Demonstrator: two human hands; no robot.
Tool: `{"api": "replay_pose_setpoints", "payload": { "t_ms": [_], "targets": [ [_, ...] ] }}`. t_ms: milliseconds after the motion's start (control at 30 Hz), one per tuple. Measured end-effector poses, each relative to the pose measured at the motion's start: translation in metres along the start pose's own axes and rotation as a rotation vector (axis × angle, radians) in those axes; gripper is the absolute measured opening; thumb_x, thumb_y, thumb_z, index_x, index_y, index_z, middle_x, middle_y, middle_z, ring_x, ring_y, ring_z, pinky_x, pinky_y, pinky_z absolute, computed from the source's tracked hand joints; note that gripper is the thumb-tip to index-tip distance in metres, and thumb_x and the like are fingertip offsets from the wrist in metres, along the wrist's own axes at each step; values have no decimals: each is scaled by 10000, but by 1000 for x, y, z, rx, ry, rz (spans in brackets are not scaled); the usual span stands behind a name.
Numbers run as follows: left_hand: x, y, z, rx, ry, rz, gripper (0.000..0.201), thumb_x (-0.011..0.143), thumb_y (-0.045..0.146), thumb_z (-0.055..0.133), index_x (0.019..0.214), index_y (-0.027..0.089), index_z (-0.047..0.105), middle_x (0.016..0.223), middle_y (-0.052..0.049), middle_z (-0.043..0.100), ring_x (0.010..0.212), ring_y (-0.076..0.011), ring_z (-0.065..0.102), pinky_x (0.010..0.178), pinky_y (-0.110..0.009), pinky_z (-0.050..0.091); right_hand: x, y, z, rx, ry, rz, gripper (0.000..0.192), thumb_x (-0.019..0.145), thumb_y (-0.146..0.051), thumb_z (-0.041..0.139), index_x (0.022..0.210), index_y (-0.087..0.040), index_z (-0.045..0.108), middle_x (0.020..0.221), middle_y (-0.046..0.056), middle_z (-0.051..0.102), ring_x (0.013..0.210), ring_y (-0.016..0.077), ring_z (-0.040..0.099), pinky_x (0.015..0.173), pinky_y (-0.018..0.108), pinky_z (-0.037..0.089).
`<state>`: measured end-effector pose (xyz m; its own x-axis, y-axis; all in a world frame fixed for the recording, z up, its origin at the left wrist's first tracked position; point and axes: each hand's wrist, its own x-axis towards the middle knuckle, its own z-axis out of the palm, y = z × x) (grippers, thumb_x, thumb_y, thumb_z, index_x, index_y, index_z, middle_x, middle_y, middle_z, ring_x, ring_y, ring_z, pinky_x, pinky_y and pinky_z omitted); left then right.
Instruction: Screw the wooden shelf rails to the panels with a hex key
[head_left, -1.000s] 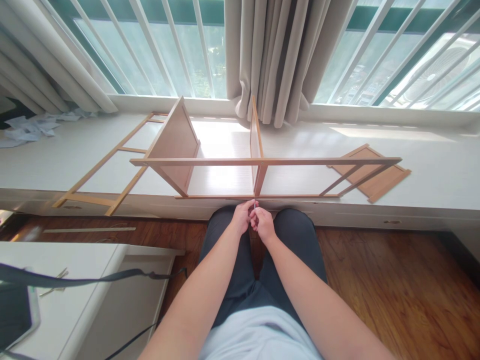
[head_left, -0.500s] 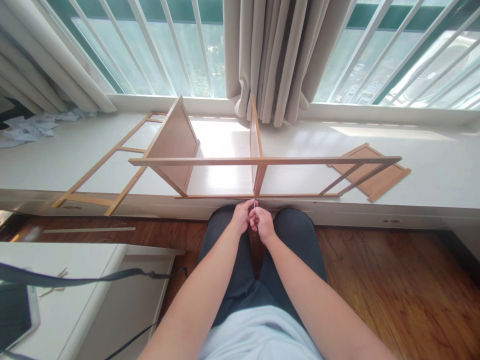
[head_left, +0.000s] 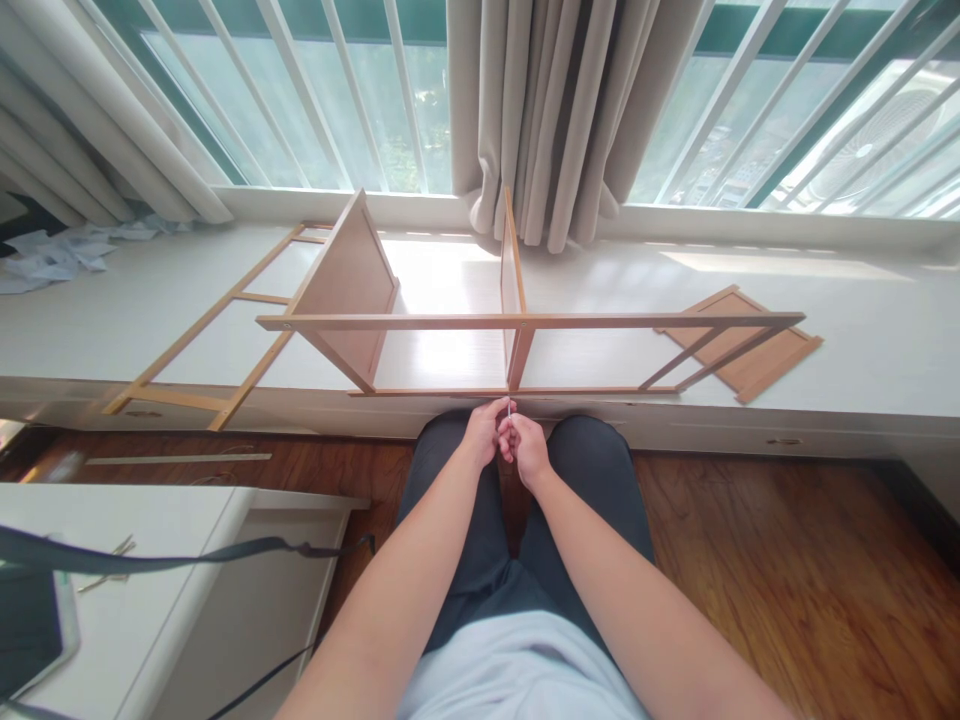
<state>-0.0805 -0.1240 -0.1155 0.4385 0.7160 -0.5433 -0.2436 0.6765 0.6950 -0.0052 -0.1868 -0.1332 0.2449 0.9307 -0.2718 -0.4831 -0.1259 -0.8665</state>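
A partly joined wooden shelf frame rests on its side on the white window ledge, with a large end panel and a middle panel standing upright in it. Just below its near lower rail, at the middle panel, my hands meet. My right hand is closed on a thin metal rod, pointing up toward the rail; its exact kind is too small to make out. My left hand is closed too, its fingertips pinched around the rod's upper part by the rail. The rod's ends are hidden.
On the left, a ladder-like wooden side frame leans over the ledge's edge. A loose wooden panel lies at the right, partly behind the frame. A white table with a tablet and a dark strap stands at lower left.
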Motion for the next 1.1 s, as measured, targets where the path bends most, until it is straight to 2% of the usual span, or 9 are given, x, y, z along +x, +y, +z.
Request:
{"api": "replay_pose_setpoints", "payload": {
  "t_ms": [133, 300, 433, 567, 833, 1000, 1100],
  "targets": [
    [3, -1, 0, -19, 47, 29, 316, 822, 434, 789, 840, 128, 715, 495, 12, 587, 324, -108, 488, 365, -221, 343, -2, -5, 3, 66, -45, 57, 381, 866, -591, 575, 728, -239, 530, 468, -50, 481, 372, 114, 369, 383, 245, 299],
    [2, -1, 0, -21, 59, 29, 298, 831, 417, 759, 814, 122, 720, 460, 16, 564, 316, -102, 473, 351, -211, 305, -6, -11, 6, 107, -85, 111, 381, 856, -610, 599, 768, -252, 506, 507, -60, 455, 397, 123, 365, 388, 249, 306],
    [1, 0, 0, -9, 50, 6, 311, 831, 440, 753, 815, 132, 718, 420, 27, 526, 271, -102, 412, 312, -216, 223, -7, -8, 8, 115, -73, 110, 412, 847, -645, 608, 781, -259, 480, 529, -67, 468, 391, 113, 355, 366, 235, 267],
    [2, -1, -1, -6, 42, 5, 346, 817, 474, 775, 841, 133, 721, 420, 39, 516, 266, -91, 380, 307, -210, 201, -6, -3, 10, 100, -44, 84, 437, 839, -661, 627, 779, -259, 467, 534, -70, 492, 388, 104, 366, 360, 225, 259],
    [4, -5, -2, -24, 22, 30, 306, 817, 438, 765, 837, 137, 719, 479, 17, 564, 294, -116, 426, 319, -236, 259, -2, 5, 7, -16, 53, -15, 479, 858, -652, 633, 695, -250, 431, 466, -93, 436, 360, 71, 306, 359, 208, 230],
    [8, -5, -2, -76, 72, 101, 243, 753, 337, 833, 770, 122, 720, 701, -45, 704, 493, -103, 573, 418, -216, 381, 4, 10, 2, -137, 117, -106, 494, 861, -617, 659, 628, -242, 437, 436, -90, 407, 384, 69, 303, 387, 218, 228],
    [9, -5, -2, -87, 82, 107, 249, 723, 325, 860, 766, 116, 731, 772, -65, 731, 560, -112, 599, 444, -219, 403, 5, 11, -1, -197, 130, -136, 484, 876, -583, 658, 607, -236, 454, 440, -79, 429, 402, 75, 320, 407, 227, 248]
  ]
}}
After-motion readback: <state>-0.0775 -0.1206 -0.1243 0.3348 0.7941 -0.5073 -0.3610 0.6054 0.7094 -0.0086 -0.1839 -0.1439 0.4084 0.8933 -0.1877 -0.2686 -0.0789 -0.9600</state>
